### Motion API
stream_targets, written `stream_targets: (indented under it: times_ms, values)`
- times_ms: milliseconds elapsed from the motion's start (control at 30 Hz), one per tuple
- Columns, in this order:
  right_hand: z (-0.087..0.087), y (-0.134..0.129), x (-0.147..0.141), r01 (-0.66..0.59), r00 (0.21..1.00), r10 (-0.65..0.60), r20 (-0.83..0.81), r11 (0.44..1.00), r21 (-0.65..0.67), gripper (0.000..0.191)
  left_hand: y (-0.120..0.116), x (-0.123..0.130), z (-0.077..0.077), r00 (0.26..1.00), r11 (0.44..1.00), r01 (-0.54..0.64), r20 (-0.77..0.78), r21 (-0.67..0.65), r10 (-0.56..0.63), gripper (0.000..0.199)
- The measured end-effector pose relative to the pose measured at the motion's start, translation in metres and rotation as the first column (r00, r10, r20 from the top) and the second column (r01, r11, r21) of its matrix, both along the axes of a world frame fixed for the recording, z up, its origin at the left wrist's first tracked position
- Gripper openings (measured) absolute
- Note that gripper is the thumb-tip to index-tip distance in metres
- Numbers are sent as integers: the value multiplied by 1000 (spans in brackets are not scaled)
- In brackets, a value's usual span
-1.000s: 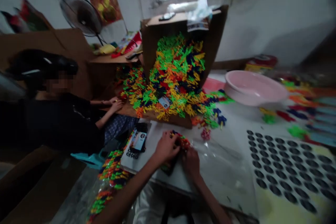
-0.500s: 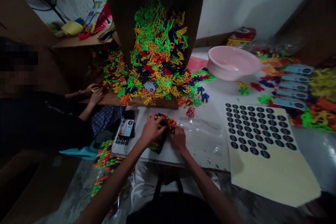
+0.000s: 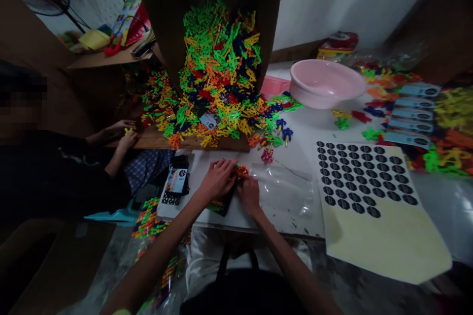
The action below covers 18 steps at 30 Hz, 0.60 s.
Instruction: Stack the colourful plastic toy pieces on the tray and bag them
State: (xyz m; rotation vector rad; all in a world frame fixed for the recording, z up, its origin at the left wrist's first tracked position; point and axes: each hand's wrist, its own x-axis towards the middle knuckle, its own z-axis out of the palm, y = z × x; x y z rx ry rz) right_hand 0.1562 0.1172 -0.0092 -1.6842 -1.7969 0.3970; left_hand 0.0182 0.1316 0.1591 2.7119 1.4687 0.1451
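Observation:
On the white table, both my hands meet over a dark flat piece with bright plastic figures on it. My left hand arches over the piece from the left, its closed fingers against the figures; their tips are partly hidden. Curled in from the right, my right hand grips at the same figures' edge. A clear plastic bag lies flat just right of my right hand. To the left of my left hand is a stack of black pieces with a printed card on top.
A tipped cardboard box spills a heap of coloured figures. At right are a pink basin, a sheet of round black stickers and blue cards. A co-worker's hands hold a small yellow piece at left.
My left hand's fingers have come down and closer together over the figures, covering more of them. My right hand stays nearly in place. The view has shifted slightly.

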Motion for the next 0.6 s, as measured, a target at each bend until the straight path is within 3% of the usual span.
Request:
stream_targets:
  times_ms: [100, 233, 300, 433, 600]
  values:
    - [5, -3, -3, 10, 999, -11, 38, 1000, 7, 26, 10, 3, 5, 998, 998, 58, -32, 7, -58, 49]
    - [12, -3, -2, 15, 999, -16, 33, 999, 30, 26, 23, 12, 5, 992, 993, 113, -47, -20, -114, 22]
    - [14, -3, -2, 44, 999, -45, 23, 998, 34, 25, 27, 13, 5, 991, 990, 133, 0, -48, -133, 17]
    - [18, -1, -2, 49, 998, -50, 36, 999, 22, 20, 34, 5, 2, 990, 986, 119, 85, -121, -109, 20]
    - [18, 0, -2, -19, 996, 15, 84, 999, 41, 20, 36, -6, -3, 986, 987, 111, 137, -115, -95, 23]
